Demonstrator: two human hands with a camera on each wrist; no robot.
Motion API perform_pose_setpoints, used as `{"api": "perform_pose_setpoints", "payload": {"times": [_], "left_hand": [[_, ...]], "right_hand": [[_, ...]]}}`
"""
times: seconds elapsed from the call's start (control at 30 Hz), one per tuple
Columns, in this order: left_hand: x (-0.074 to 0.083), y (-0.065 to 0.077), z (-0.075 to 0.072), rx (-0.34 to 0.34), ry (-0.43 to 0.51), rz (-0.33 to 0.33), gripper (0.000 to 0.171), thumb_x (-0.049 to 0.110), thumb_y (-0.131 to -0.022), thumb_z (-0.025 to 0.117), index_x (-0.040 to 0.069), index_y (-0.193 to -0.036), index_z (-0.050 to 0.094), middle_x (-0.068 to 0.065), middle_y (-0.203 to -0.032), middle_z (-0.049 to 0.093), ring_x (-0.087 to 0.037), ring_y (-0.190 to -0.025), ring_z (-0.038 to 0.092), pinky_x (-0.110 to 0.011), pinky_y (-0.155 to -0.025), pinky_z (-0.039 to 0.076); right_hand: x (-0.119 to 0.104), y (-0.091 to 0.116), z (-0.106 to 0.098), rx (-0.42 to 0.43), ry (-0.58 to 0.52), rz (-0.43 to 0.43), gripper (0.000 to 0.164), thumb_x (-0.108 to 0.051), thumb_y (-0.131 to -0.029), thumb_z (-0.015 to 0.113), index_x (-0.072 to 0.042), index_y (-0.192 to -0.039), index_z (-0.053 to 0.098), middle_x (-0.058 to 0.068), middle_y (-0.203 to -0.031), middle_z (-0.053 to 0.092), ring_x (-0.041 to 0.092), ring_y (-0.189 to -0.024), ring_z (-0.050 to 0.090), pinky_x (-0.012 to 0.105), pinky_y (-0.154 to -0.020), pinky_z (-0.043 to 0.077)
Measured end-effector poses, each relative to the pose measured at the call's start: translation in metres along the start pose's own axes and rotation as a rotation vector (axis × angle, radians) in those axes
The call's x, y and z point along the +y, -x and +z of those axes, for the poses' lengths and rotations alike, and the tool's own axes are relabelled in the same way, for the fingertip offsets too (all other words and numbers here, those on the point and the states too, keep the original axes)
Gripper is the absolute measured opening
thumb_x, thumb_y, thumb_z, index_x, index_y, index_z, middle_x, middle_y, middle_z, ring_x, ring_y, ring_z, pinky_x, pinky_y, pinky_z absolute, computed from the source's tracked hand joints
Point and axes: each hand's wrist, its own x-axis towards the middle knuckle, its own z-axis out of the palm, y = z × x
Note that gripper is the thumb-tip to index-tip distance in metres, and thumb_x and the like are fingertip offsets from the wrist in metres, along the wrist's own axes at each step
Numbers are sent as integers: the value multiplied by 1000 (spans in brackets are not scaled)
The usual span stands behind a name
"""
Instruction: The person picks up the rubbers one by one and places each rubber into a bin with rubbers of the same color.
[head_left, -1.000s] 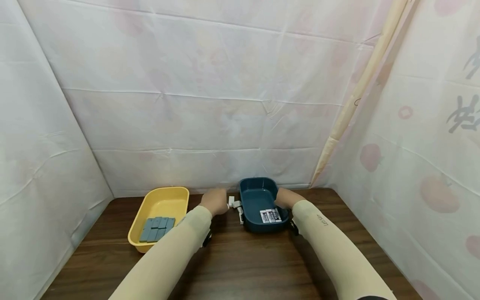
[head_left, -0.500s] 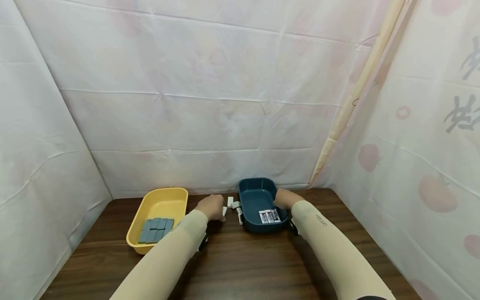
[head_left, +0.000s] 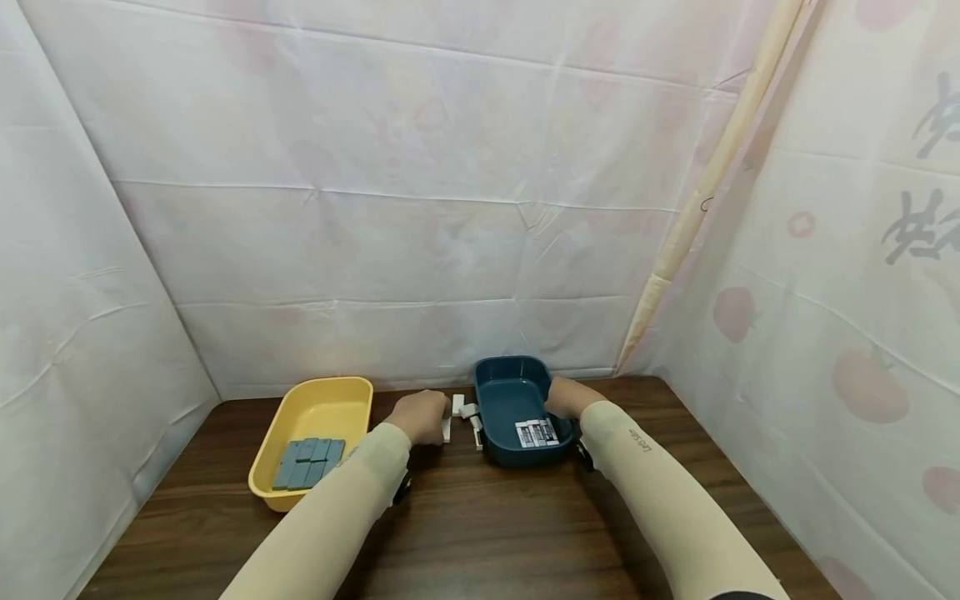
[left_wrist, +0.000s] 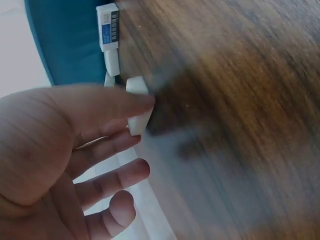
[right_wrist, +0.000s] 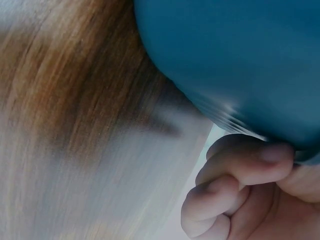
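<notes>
My left hand (head_left: 422, 417) pinches a plain white eraser-like block (left_wrist: 139, 106) between thumb and forefinger, low over the table left of the blue basin; the other fingers are loosely bent. Whether the block touches the table I cannot tell. Between that hand and the basin lie several white blocks (head_left: 458, 405), one of them an eraser in a printed sleeve (left_wrist: 108, 27). At the right side of the blue basin (head_left: 508, 392), my right hand (head_left: 570, 397) grips its rim with curled fingers. Several labelled pieces (head_left: 537, 432) lie side by side at the basin's near end.
A yellow basin (head_left: 321, 390) stands at the left, with several grey blocks (head_left: 308, 462) laid together at its near end. The dark wooden table (head_left: 487, 533) meets white printed cloth walls (head_left: 420, 208) behind and at both sides.
My left hand has moved slightly toward me and left, away from the blue basin, with the white block. That block has turned in the fingers' hold. The right hand keeps its grip on the rim.
</notes>
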Motion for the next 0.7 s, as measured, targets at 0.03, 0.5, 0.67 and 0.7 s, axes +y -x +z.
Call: {"api": "perform_pose_setpoints", "payload": {"times": [0.03,0.5,0.67,0.7], "left_hand": [[-1,0,-1,5,12,-1,19,5,-88,91,18,-90,77,4,-84,71,-17,-72,53,-38,-66,47],[37,-3,-28,290,165,2,23,27,-96,89,10,-111,84,-3,-104,81,-16,-81,69,-37,-71,58],[63,-13,-18,314,147,64,36,33,-99,90,6,-122,85,-9,-120,82,-20,-98,74,-38,-84,65],[68,-16,-15,309,140,75,36,34,-99,90,6,-121,85,-8,-121,81,-20,-101,73,-38,-86,64]], "right_hand": [[0,0,0,1,1,-1,20,-12,-112,58,-5,-96,69,7,-90,62,22,-77,63,33,-68,50],[6,-1,2,11,-12,19,15,-8,-108,59,-4,-97,69,9,-92,65,22,-78,65,32,-68,51],[7,-2,1,4,-12,33,17,-9,-109,59,-4,-96,69,9,-94,67,22,-79,65,32,-68,51],[7,-2,1,3,-12,36,16,-8,-108,59,-4,-97,69,10,-94,67,22,-79,66,33,-69,52]]}}
